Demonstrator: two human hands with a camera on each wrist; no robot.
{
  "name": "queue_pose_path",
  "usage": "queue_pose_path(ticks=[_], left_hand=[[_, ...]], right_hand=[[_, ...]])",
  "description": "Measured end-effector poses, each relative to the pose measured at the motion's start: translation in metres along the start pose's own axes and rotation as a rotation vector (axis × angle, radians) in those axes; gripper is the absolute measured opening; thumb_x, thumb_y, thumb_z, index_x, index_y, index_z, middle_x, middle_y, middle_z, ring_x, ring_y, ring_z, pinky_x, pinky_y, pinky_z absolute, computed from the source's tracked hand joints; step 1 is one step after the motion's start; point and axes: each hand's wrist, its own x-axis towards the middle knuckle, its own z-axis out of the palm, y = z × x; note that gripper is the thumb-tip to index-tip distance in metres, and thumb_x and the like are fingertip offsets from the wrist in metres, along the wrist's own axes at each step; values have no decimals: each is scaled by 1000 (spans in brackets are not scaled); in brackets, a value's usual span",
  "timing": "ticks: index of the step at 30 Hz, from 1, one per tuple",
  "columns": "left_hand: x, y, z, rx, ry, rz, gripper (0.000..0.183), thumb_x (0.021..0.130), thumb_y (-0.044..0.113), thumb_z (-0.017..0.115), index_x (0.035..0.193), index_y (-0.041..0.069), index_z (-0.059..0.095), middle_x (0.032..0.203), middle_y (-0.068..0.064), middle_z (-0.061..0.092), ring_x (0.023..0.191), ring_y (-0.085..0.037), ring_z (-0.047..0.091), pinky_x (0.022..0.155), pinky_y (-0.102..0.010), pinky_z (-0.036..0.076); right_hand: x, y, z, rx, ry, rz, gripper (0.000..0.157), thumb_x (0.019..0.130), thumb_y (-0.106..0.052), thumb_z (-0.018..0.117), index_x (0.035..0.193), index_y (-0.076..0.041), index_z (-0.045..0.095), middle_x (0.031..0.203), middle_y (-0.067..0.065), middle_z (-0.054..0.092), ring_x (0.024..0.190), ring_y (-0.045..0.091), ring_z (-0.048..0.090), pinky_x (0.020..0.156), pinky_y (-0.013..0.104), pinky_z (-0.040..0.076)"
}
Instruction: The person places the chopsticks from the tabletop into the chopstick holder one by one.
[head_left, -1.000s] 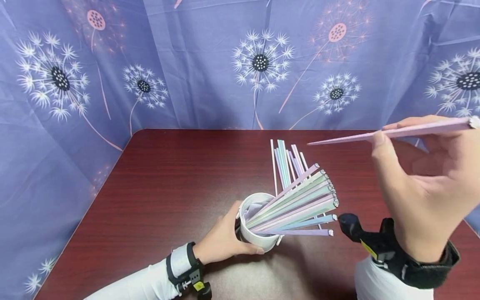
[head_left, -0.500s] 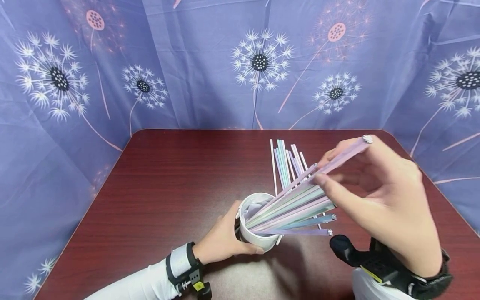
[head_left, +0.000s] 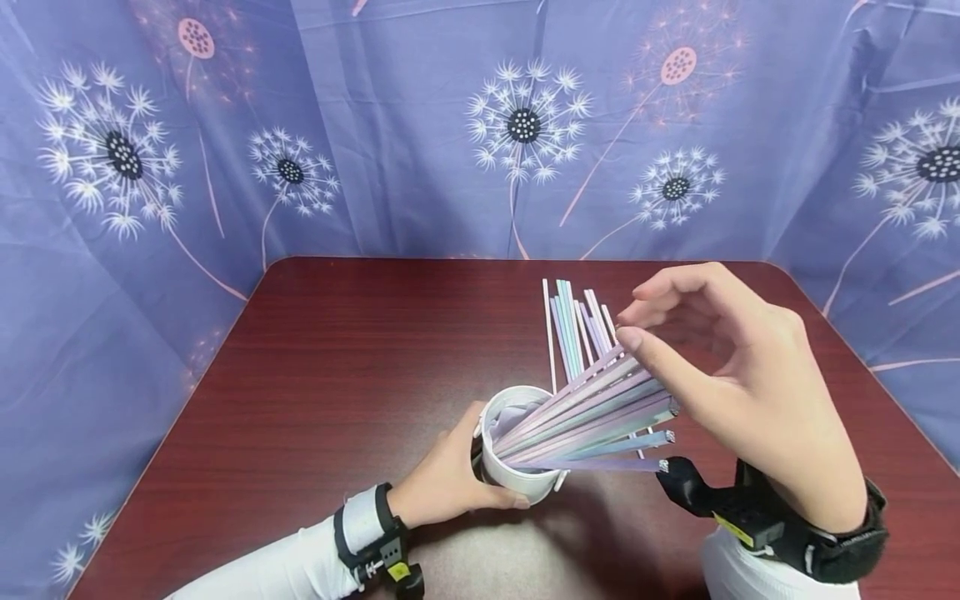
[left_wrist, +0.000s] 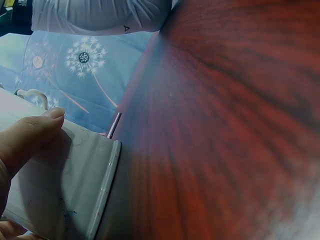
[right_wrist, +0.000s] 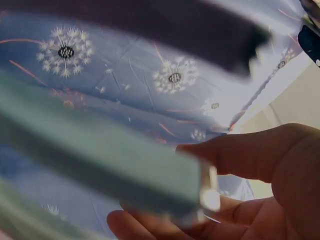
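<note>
My left hand (head_left: pixel 442 479) grips a small white pail (head_left: pixel 517 481) that leans to the right, thumb against its near side. In the left wrist view, the thumb presses on the pail's wall (left_wrist: pixel 85 165). A bunch of pastel chopsticks (head_left: pixel 592 417) with sparkly ends fans out of the pail's mouth. At the upper ends of the bunch hovers my right hand (head_left: pixel 765 375), thumb and fingers parted, nothing visibly held. In the right wrist view, a blurred green chopstick (right_wrist: pixel 125 155) crosses in front of the thumb (right_wrist: pixel 240 155) and fingers.
More pastel chopsticks (head_left: pixel 566 325) lie on the dark red wooden table (head_left: pixel 360 333) behind the pail, partly hidden by the bunch. A blue-purple cloth (head_left: pixel 420 150) with dandelion prints hangs round the back and sides.
My right hand has come leftward to the pail with a lilac chopstick and let it go among the others there. The left hand and the pail have stayed put.
</note>
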Motion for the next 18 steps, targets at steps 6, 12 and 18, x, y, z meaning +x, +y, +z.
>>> queue_pose_path(ticks=[6,12,18], left_hand=[[0,1,0,-5,2,-2,99,55,51,91,137,39,37,123,18,60,112,-5,58,98,-35,45],[0,2,-1,0,5,5,99,55,53,91,137,37,37,124,17,60,113,-6,58,98,-35,45],[0,1,-1,4,4,13,99,56,53,91,137,37,37,124,16,60,113,-6,58,98,-35,45]], right_hand=[[5,5,-7,-37,87,80,31,80,4,75,109,-3,65,92,8,69,80,14,68,75,19,53],[15,39,-12,-110,191,242,19,86,-10,73,105,-8,69,86,-4,70,75,6,66,72,13,49],[26,101,-3,-362,127,334,21,90,-24,68,106,-10,71,91,5,73,72,0,59,72,21,42]])
